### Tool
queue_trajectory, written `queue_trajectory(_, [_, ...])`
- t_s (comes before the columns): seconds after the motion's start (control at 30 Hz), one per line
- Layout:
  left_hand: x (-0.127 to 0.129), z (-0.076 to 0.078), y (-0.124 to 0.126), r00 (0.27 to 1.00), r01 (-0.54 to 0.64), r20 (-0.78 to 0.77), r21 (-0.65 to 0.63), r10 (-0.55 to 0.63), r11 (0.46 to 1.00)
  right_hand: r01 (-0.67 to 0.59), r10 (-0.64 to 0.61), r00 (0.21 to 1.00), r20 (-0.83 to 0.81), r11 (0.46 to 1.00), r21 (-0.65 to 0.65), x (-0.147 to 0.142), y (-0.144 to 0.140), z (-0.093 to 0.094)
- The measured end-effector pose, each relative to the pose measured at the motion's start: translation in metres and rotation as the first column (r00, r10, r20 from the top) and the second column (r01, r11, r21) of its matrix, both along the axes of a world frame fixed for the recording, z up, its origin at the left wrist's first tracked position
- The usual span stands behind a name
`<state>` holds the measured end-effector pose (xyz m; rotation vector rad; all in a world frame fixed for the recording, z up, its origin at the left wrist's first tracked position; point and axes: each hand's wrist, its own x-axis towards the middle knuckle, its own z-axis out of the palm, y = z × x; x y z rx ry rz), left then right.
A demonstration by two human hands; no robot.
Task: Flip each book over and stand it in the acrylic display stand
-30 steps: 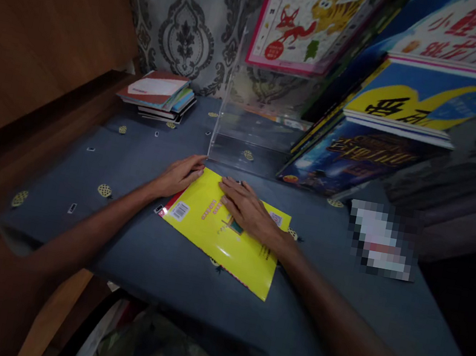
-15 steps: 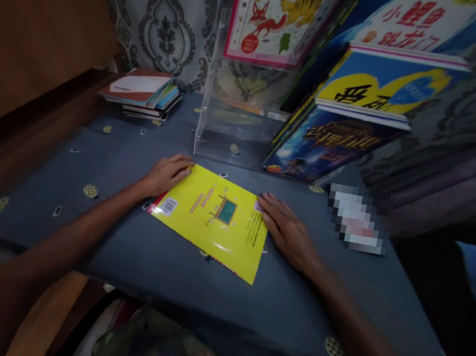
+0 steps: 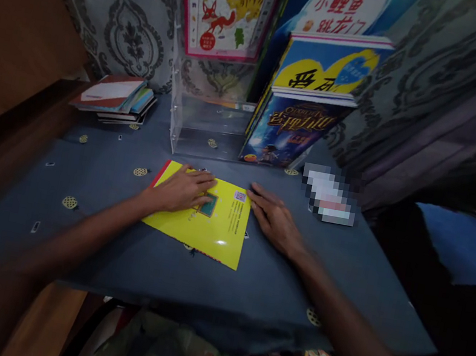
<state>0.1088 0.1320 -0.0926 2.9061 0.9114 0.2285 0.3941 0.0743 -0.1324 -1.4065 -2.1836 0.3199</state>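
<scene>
A thin yellow book lies flat on the table's blue-grey cloth, back cover up. My left hand rests palm down on its upper left part, fingers spread. At the book's right edge my right hand lies flat on the cloth, its fingertips touching the book's upper right corner. Neither hand grips anything.
Behind the yellow book stands a clear acrylic book stand with several upright picture books leaning at its right. A small stack of books lies at the back left. Patterned wallpaper is behind, a wooden panel at the left.
My left hand slid from the book's left corner onto its cover. My right hand went from the cover to the book's right edge. The view turned right.
</scene>
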Motion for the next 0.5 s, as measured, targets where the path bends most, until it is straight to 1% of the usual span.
queue_trajectory(0.07, [0.025,0.001,-0.004,0.998,0.066,-0.002,-0.020,-0.066,0.998,-0.012,0.012,1.000,-0.009,1.000,-0.004,0.001,0.001,-0.001])
queue_trajectory(0.13, [0.044,0.002,-0.009,0.992,0.126,-0.006,-0.022,-0.127,0.992,-0.026,0.025,0.999,-0.019,1.000,-0.012,0.002,0.002,-0.002])
queue_trajectory(0.23, [0.058,0.001,-0.020,0.978,0.208,-0.015,-0.004,-0.208,0.978,-0.029,0.029,0.999,-0.030,0.999,-0.023,0.002,0.002,-0.003])
queue_trajectory(0.3, [0.058,0.001,-0.031,0.967,0.256,-0.012,0.003,-0.256,0.967,-0.023,0.023,0.999,-0.031,0.999,-0.024,0.002,0.003,-0.003])
queue_trajectory(0.37, [0.052,0.000,-0.046,0.955,0.297,0.004,0.001,-0.297,0.955,-0.019,0.019,0.999,-0.028,0.999,-0.026,0.002,0.003,-0.003])
queue_trajectory(0.5, [0.034,0.002,-0.086,0.933,0.359,0.020,0.003,-0.359,0.933,-0.024,0.023,0.999,-0.022,0.999,-0.029,0.001,0.002,-0.002])
